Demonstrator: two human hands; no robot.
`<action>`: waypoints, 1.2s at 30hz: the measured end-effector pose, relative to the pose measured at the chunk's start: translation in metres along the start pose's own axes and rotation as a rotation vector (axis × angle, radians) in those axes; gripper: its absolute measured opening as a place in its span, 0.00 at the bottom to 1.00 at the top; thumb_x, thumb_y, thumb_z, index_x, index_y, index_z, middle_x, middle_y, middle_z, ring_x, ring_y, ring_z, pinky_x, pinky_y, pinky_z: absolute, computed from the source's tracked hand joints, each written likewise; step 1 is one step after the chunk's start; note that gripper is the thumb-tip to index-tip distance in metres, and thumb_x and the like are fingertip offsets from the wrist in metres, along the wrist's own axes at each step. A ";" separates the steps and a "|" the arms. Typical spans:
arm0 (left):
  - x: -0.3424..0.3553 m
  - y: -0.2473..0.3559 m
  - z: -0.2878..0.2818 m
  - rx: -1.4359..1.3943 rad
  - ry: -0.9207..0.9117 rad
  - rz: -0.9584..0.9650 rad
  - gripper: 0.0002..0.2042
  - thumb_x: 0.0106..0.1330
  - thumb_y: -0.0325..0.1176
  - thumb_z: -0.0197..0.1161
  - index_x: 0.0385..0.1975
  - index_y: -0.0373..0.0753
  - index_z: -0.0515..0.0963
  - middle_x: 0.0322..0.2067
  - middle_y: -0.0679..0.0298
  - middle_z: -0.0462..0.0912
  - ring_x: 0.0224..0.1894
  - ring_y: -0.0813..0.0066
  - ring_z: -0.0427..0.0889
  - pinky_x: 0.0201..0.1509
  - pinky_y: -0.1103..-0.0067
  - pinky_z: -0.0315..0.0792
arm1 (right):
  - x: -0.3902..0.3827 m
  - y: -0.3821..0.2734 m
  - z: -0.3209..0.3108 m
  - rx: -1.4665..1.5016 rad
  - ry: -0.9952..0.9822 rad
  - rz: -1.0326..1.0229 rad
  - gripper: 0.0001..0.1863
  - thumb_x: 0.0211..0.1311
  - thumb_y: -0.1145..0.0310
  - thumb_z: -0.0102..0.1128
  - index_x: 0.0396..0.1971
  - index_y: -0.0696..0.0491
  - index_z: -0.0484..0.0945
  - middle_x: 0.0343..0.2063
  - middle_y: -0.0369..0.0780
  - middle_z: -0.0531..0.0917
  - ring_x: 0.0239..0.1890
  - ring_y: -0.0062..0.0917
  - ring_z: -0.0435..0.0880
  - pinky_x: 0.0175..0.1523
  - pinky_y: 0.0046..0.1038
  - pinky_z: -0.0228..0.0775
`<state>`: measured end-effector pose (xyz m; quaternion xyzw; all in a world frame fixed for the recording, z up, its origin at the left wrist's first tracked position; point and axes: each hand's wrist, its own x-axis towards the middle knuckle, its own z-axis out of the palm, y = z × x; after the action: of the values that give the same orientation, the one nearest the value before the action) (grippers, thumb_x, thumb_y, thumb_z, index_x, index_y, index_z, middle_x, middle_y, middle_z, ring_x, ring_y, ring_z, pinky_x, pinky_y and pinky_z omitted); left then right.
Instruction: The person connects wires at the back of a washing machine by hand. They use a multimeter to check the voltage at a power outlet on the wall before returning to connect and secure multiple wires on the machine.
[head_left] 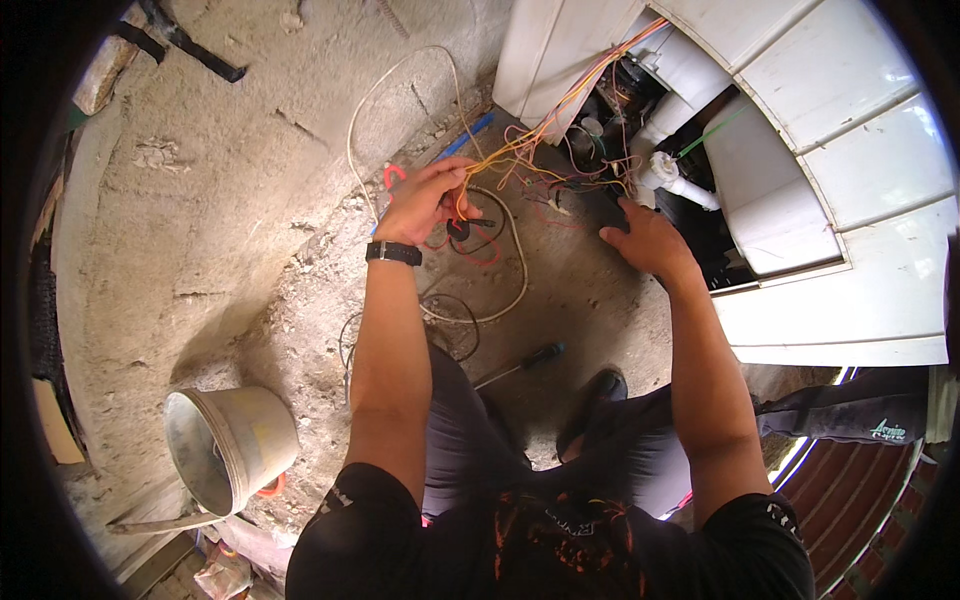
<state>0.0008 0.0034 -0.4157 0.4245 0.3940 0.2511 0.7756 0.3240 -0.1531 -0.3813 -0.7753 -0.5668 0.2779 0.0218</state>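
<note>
My left hand (425, 205), with a black watch on its wrist, is closed around a bundle of yellow and orange wires (545, 125). The bundle runs up to the opening in a white panelled cabinet (850, 110). Thin stripped wire ends (590, 182) fan out between my hands. My right hand (655, 240) is at the lower edge of the opening, fingers curled by a dark thing I cannot make out. Beside it are white drain pipes (662, 172). Just below my left hand hangs a small black piece (458, 229) with red wire; a red loop (393, 177) shows behind the hand.
A screwdriver (540, 354) lies on the concrete floor by my feet. A white cable (522, 270) loops around my left hand, near a blue tube (465, 137). At the left a dirty white bucket (265, 430) lies tilted. The rough wall (250, 150) rises beside me.
</note>
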 end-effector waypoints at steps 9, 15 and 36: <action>-0.012 0.007 0.001 0.018 -0.166 0.004 0.17 0.77 0.37 0.50 0.60 0.36 0.73 0.28 0.65 0.78 0.37 0.62 0.87 0.45 0.69 0.79 | -0.013 -0.032 0.026 0.120 0.175 -0.262 0.28 0.63 0.53 0.64 0.58 0.52 0.76 0.55 0.52 0.79 0.54 0.48 0.81 0.58 0.45 0.74; -0.019 0.010 0.009 0.020 -0.166 -0.033 0.20 0.76 0.38 0.51 0.62 0.33 0.70 0.30 0.59 0.82 0.40 0.61 0.87 0.48 0.70 0.79 | -0.025 -0.095 0.057 0.692 0.032 -0.341 0.20 0.65 0.59 0.66 0.50 0.54 0.78 0.45 0.46 0.84 0.44 0.35 0.86 0.49 0.36 0.77; 0.001 -0.006 0.010 0.036 -0.248 -0.076 0.27 0.80 0.53 0.44 0.63 0.36 0.71 0.34 0.59 0.84 0.40 0.68 0.85 0.50 0.68 0.80 | -0.010 -0.078 0.079 1.026 -0.477 -0.205 0.18 0.68 0.72 0.62 0.56 0.59 0.75 0.38 0.34 0.80 0.40 0.17 0.79 0.50 0.23 0.77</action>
<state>0.0098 -0.0036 -0.4175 0.4509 0.3151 0.1602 0.8196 0.2180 -0.1568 -0.4169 -0.5224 -0.4209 0.6810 0.2937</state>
